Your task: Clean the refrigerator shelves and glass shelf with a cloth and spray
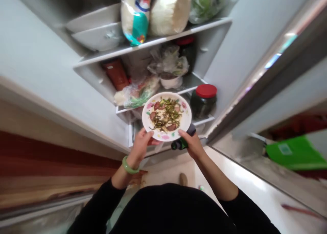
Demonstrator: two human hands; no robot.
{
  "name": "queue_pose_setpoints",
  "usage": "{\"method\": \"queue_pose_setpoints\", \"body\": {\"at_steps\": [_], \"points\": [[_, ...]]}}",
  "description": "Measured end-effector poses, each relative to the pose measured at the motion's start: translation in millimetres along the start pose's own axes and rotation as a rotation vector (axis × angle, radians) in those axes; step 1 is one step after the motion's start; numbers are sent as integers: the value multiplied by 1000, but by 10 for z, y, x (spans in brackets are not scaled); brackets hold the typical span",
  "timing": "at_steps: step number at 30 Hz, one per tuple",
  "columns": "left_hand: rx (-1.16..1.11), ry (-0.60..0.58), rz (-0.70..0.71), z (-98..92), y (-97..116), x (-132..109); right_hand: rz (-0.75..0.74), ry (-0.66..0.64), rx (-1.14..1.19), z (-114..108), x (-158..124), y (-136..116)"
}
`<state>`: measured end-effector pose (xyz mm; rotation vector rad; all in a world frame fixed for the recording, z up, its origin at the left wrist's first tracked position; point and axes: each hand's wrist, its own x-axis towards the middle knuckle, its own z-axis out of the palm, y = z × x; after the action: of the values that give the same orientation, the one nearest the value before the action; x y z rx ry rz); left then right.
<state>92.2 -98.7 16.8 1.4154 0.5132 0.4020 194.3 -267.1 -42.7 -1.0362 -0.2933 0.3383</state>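
Observation:
A white plate with a pink flower pattern on its rim is held out level in front of the open fridge. On it lies a cooked dish of green strips and reddish-brown slices. My left hand, with a pale green bangle at the wrist, grips the near left edge, thumb on the rim. At the near right edge my right hand grips the plate the same way. A dark object with a green part shows beside the right hand under the plate; its kind is unclear.
Fridge shelves hold white bowls, a bagged product, a large pale block and bagged greens. Lower down are bagged vegetables and a red-lidded jar. The fridge door stands at the right.

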Motion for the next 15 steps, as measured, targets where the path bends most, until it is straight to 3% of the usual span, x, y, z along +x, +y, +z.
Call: {"method": "queue_pose_setpoints", "body": {"at_steps": [3,5,9,12,15], "points": [[89,-185,-91,-27,-222,-95,43,187,20,-160,-444,148],[166,-374,-152,-31,-376,-157,71,342,92,-290,-813,246],[326,-709,-154,15,-627,-171,94,622,307,-540,-1741,339],[400,-749,19,194,-780,-60,65,794,362,-743,-2559,364],[431,-731,134,508,-925,-9,21,991,338,-966,-3385,427]]}}
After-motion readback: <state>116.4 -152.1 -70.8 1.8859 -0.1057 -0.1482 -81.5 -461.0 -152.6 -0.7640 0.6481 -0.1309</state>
